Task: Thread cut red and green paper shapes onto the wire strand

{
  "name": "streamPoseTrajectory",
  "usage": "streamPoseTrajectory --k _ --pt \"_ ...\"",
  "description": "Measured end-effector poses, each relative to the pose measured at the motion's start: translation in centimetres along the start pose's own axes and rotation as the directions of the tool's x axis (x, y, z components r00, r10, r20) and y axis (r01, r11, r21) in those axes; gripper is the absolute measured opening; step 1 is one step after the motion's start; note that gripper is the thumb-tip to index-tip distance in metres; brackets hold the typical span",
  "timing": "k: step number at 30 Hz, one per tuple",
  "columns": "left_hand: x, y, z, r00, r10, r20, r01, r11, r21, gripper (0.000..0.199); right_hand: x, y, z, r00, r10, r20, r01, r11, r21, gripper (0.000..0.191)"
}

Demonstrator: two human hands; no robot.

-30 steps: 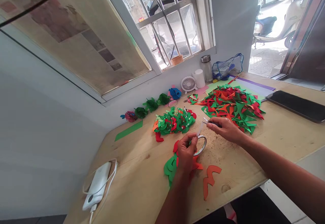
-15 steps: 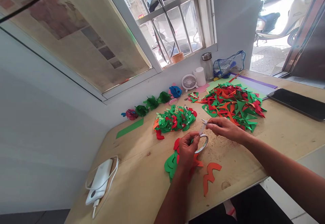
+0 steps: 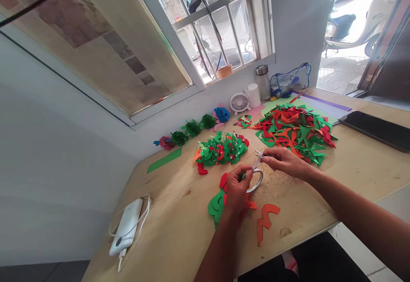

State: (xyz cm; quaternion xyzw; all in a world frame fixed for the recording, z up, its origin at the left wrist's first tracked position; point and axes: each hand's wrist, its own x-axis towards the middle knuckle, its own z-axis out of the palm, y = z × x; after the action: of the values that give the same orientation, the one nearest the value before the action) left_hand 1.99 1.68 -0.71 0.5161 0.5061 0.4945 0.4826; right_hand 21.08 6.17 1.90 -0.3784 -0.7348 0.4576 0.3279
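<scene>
My left hand is closed on a roll of white tape, which stands out to the right of the fingers. A short strip of tape runs up from the roll toward my right hand. That hand is closed around small scissors; only the pointed metal blades show, close to the strip, and the handles are hidden. Beneath my left hand lie green cut-paper shapes and red ones. An orange wavy paper piece lies nearer the table's front edge.
A heap of green and red paper shapes lies beyond my hands, a pile of offcuts to its right. At the far right is a black phone; at the left, a power bank with a cable. A small fan stands by the wall.
Hardly anything differs: the whole view has shifted very slightly. Both hands keep their hold on the tape and scissors in the same place.
</scene>
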Motion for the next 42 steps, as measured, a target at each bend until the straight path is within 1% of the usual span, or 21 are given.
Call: streamPoseTrajectory --k 8,14,19,23,31,37,42 --pt "0.1 0.4 0.2 0.999 -0.001 -0.046 0.004 0.999 0.049 0.031 0.0 -0.1 0.1 1.0 -0.006 -0.01 0.006 1.0 0.012 0.048" --pt "0.0 0.6 0.4 0.994 0.054 -0.095 -0.044 0.993 0.113 0.028 0.0 -0.1 0.1 1.0 -0.026 -0.006 0.026 1.0 -0.004 0.045" --pt "0.1 0.5 0.4 0.993 0.063 -0.096 -0.053 0.993 0.106 0.027 0.0 0.0 0.1 0.999 -0.036 -0.005 0.036 0.998 -0.043 0.044" --pt "0.1 0.7 0.4 0.994 0.052 -0.1 -0.043 0.995 0.095 0.028 0.0 0.0 0.2 0.998 -0.045 -0.032 0.042 0.996 -0.082 0.045" --pt "-0.3 1.4 0.6 0.996 0.053 -0.067 -0.045 0.993 0.105 0.027 0.1 0.1 0.2 0.998 -0.04 -0.054 0.034 0.994 -0.108 0.045" --pt "-0.2 1.2 0.6 0.996 0.048 -0.069 -0.041 0.994 0.101 0.028 0.2 0.5 0.3 0.996 -0.045 -0.081 0.034 0.99 -0.138 0.044" --pt "-0.2 1.1 0.6 0.997 0.042 -0.071 -0.035 0.995 0.095 0.028 0.2 0.6 0.5 0.993 -0.041 -0.115 0.026 0.992 -0.124 0.043"
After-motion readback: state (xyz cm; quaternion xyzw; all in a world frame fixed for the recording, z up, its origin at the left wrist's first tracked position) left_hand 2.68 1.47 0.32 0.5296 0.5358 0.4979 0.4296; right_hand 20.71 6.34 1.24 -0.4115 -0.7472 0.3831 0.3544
